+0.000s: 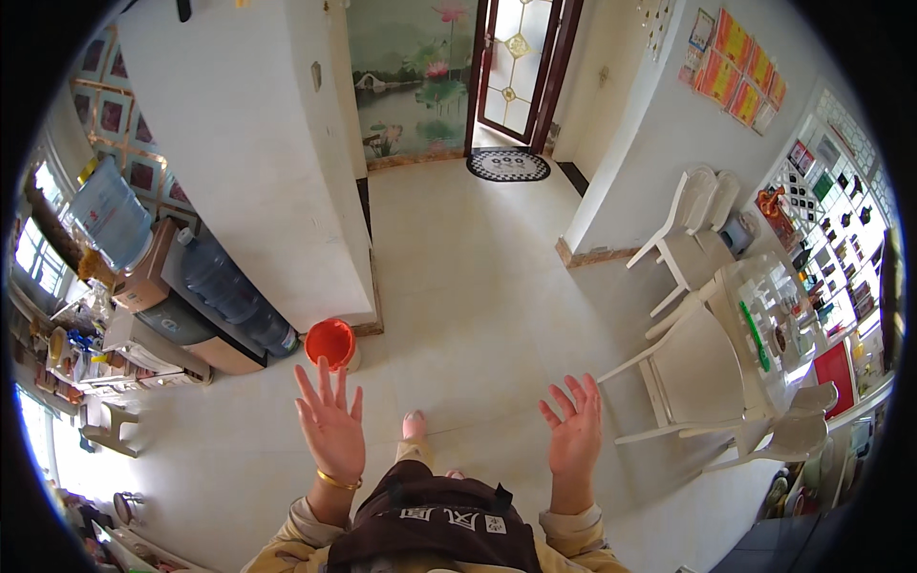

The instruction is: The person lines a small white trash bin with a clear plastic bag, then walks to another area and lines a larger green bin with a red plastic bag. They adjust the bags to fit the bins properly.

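Note:
Both my hands are raised in front of me, palms showing, over the pale tiled floor [449, 296]. My left hand [331, 427], with a gold bangle at the wrist, has its fingers spread and holds nothing. Just beyond its fingertips in the picture stands a red bucket [330, 346] by the foot of a white pillar. My right hand [576, 430] is also empty, its fingers stretched and slightly curved. The nearest thing to it is a cream dining chair [683, 372] on the right. A dark brown apron [444, 525] covers my front.
Left of the pillar [258, 162] stand a water dispenser [172, 315] and a large blue water bottle [234, 291]. A glass-topped table [764, 315] with several chairs is at the right. Ahead, an oval mat [508, 165] lies before a partly opened glass door [516, 72].

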A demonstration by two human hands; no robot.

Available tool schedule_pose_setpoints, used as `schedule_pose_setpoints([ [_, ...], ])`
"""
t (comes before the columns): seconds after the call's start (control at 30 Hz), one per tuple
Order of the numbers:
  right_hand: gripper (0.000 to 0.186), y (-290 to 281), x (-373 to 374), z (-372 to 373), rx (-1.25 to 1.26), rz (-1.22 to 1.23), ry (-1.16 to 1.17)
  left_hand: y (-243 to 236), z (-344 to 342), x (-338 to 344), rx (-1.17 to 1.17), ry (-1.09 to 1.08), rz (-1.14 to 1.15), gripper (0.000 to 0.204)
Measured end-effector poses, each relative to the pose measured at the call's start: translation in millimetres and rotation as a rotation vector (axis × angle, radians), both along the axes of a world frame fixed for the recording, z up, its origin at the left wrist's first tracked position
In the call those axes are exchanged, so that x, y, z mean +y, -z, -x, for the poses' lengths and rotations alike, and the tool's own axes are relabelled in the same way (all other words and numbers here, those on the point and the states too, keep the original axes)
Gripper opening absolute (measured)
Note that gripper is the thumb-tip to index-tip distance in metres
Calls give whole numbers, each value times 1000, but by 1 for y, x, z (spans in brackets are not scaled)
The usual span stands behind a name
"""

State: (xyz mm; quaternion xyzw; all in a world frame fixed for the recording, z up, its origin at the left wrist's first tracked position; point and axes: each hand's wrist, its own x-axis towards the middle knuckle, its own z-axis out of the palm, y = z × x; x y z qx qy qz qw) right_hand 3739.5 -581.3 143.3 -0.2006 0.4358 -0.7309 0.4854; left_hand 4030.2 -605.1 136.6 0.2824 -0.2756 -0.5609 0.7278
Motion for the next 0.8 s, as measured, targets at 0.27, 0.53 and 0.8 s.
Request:
schedule_pose_setpoints([
  [0.27,51,7,-88,12,8,-84,109,22,8,-132,344,211,27,60],
  [0.53,50,8,-183,37,-40,-29,357,21,-5,-294,446,474,153,60],
  [0.8,49,21,-222,67,-105,-52,568,8,40,-372,498,424,-287,61],
])
